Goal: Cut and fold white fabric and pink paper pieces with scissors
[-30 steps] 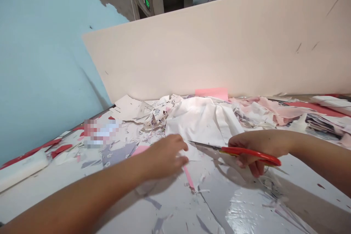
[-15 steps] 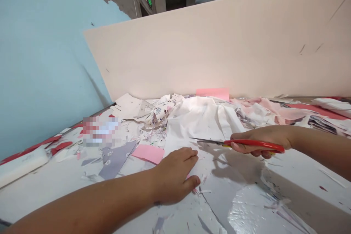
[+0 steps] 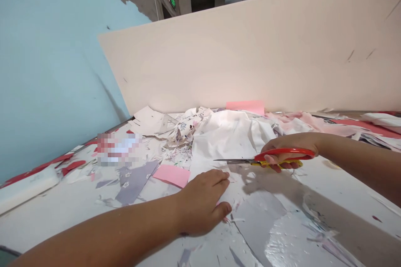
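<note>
From the head camera, the person's right hand closes firmly around the red-handled scissors, whose steel blades lie almost shut and point left. Their tip rests at the lower part of the crumpled white cloth, though I cannot tell whether the blades are biting into it. The left hand lies open and flat on the same white material, its fingers spread and holding nothing in a closed grip, just beside the blade tip. That closeness looks like the main hazard: a sudden push forward could bring the points against the fingers. The cloth also looks loosely bunched, and the scraps of paper beneath it could let it slide, which might pull a cut off line or leave a ragged edge. The pink paper sheet and grey printed paper lie close to the left of the hand, so they could be dragged along or nicked. The shiny film on the table may also be slippery, giving the flat hand less purchase.
</note>
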Tool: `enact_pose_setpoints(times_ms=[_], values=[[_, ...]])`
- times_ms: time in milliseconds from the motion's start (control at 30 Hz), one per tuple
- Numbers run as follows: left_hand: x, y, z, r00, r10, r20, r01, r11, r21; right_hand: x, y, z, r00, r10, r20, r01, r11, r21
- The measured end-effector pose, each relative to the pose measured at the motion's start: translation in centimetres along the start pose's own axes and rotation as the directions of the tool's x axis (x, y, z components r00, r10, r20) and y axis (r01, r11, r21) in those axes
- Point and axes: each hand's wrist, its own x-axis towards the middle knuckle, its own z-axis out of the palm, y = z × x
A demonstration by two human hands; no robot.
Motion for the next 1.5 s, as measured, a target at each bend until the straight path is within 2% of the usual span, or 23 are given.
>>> enact_pose_setpoints(times_ms=[267, 500, 667, 933, 1067, 1200, 1400, 1500], values=[[0.0, -0.2, 0.2, 0.999, 0.030, 0.013, -0.030, 0.999, -0.014, 1.1, 0.7, -0.5, 0.999, 0.045, 0.016, -0.045, 0.999, 0.000], [0.0, -0.2, 0.1, 0.998, 0.044, 0.036, -0.043, 0.998, -0.044, 1.6, 0.1, -0.4, 0.999, -0.019, -0.033, 0.017, 0.999, -0.039], [0.1, -0.3, 0.1, 0.997, 0.053, 0.047, -0.051, 0.998, -0.037, 1.8, -0.5, -0.7, 0.999, 0.019, -0.027, -0.021, 0.998, -0.064], [0.1, -0.3, 0.2, 0.996, 0.081, 0.044, -0.079, 0.996, -0.048, 1.6, -1.1, -1.2, 1.000, -0.002, -0.021, 0.000, 0.995, -0.100], [0.1, -0.3, 0.1, 0.996, 0.082, 0.042, -0.080, 0.996, -0.050, 2.1, -0.9, -1.0, 0.998, 0.005, -0.057, -0.012, 0.991, -0.132], [0.1, -0.1, 0.0, 0.996, 0.072, 0.054, -0.070, 0.997, -0.038, 2.7, -1.0, -0.9, 0.998, 0.042, -0.043, -0.047, 0.990, -0.134], [0.1, 0.0, -0.1, 0.995, 0.071, 0.065, -0.070, 0.997, -0.020, 2.7, -0.8, -1.0, 1.000, -0.029, -0.010, 0.028, 0.996, -0.079], [0.1, 0.0, 0.0, 0.996, 0.066, 0.065, -0.065, 0.998, -0.012, 2.7, -0.7, -1.0, 1.000, 0.000, -0.014, -0.001, 0.997, -0.083]])
